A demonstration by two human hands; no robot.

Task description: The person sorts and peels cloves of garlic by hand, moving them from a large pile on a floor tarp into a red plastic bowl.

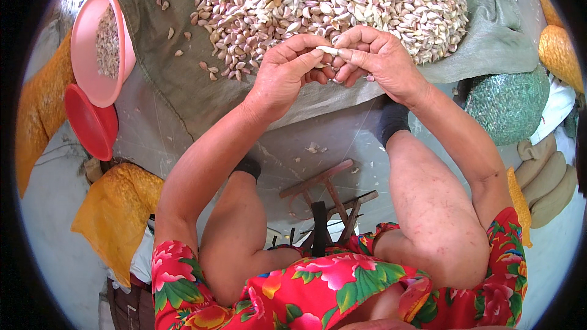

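Note:
Both of my hands meet over the near edge of a big heap of unpeeled garlic cloves [284, 4]. Between their fingertips is one pale garlic clove [327, 49]. The thumb and forefinger of my left hand [291, 62] pinch its left end. My right hand [373, 57] pinches its right end with thumb and forefinger. Under the fingers a few more bits of clove or skin show, partly hidden by the curled fingers. The heap lies on a grey-green woven sheet [156, 50], with several loose cloves scattered at its left.
At the left a pink plastic basin [85, 55] holds pale cloves or skins, beside a red basin [89, 123]. Yellow mesh sacks [117, 211] lie at the left. A green mesh sack [509, 105] sits at the right. A wooden stool frame [339, 197] stands between my legs.

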